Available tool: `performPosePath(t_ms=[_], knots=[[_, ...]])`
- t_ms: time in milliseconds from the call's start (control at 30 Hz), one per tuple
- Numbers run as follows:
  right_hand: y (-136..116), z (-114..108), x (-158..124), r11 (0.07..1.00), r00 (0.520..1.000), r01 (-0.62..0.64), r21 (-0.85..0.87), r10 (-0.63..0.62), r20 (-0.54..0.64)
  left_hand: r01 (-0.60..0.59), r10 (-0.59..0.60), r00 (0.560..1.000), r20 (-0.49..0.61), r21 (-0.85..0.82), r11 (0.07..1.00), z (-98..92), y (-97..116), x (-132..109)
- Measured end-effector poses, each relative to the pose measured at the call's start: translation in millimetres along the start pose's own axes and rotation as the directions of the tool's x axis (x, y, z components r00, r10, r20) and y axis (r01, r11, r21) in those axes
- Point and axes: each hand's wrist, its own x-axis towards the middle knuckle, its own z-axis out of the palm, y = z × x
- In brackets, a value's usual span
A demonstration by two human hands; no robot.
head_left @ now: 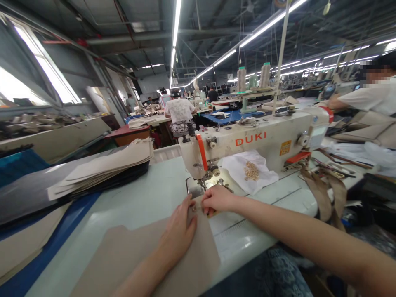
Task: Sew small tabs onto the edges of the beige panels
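A worker's left hand [178,231] lies flat, fingers loose and spread, on a tan panel [123,260] across a pale green table [148,194] — the right hand [216,200], fingers curled, pinches the panel's far corner just short of the needle of a white sewing machine [262,142]. Beyond the fingertips sits a white cloth [252,171] of brass fittings; left of them, 1 stack of cut panels [105,169]. Overhead, strip lights [176,24] run down the long factory hall.
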Motion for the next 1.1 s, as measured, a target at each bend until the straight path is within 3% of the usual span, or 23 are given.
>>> performPosePath(t_ms=[167, 333, 500, 700, 833, 967, 1100], knots=[[-12.2, -4.0, 3.0, 0.995, 0.993, -0.094, -0.042, 0.097, 0.061, -0.123, 0.125, 0.992, -0.020, 0.066, 0.990, -7.2, 4.2, 8.5], [-19.7, -7.1, 2.6, 0.983, 0.983, -0.152, -0.101, 0.161, 0.089, -0.316, 0.334, 0.940, -0.067, 0.191, 0.929, -6.0, 4.2, 22.0], [-20.8, -6.4, 4.1, 0.970, 0.983, -0.147, -0.195, 0.165, 0.083, -0.388, 0.416, 0.907, -0.065, 0.254, 0.886, -1.3, 6.7, 24.6], [-23.1, -7.7, 7.8, 0.930, 0.996, -0.050, -0.365, 0.075, 0.054, -0.371, 0.388, 0.922, -0.010, 0.270, 0.889, -0.1, 9.4, 27.5], [-13.1, -11.0, -2.1, 0.858, 0.991, 0.089, -0.506, -0.128, -0.043, -0.347, 0.351, 0.936, 0.037, 0.282, 0.895, -0.2, 10.7, 30.2], [11.3, -13.9, -17.6, 0.738, 0.916, 0.233, -0.633, -0.385, -0.112, -0.349, 0.361, 0.933, 0.003, 0.257, 0.901, 0.7, 10.7, 29.3], [31.5, -14.0, -23.6, 0.395, 0.719, 0.455, -0.798, -0.692, 0.067, -0.355, 0.374, 0.926, -0.046, 0.223, 0.908, 1.9, 10.0, 27.7]])
